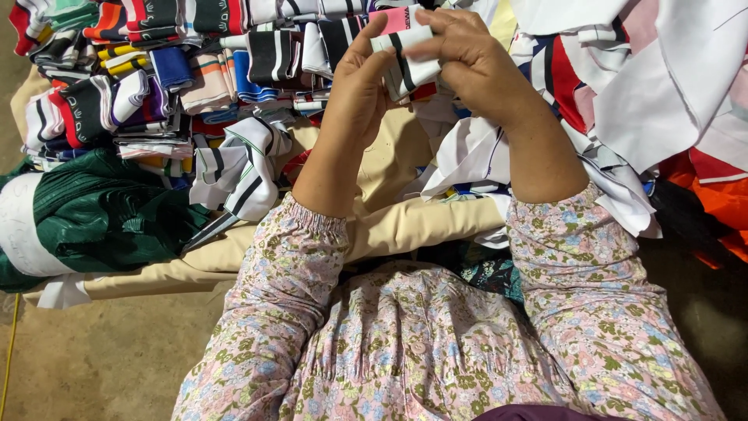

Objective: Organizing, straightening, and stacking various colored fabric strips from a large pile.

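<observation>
Your left hand (354,90) and right hand (460,54): both grips closed on white collar piece (405,66) (black stripe), held up above beige cloth (389,226). Folded pile (156,70) to left; white scraps (670,86) to right.

A small garment workshop, seen from above. Stacks of folded striped knit collars (156,70) in many colours fill a cloth-covered worktop (405,226). A heap of cut white, red and orange fabric pieces (654,93) lies alongside, with a dark green fabric roll (101,214) above a bare concrete floor (109,359).
</observation>
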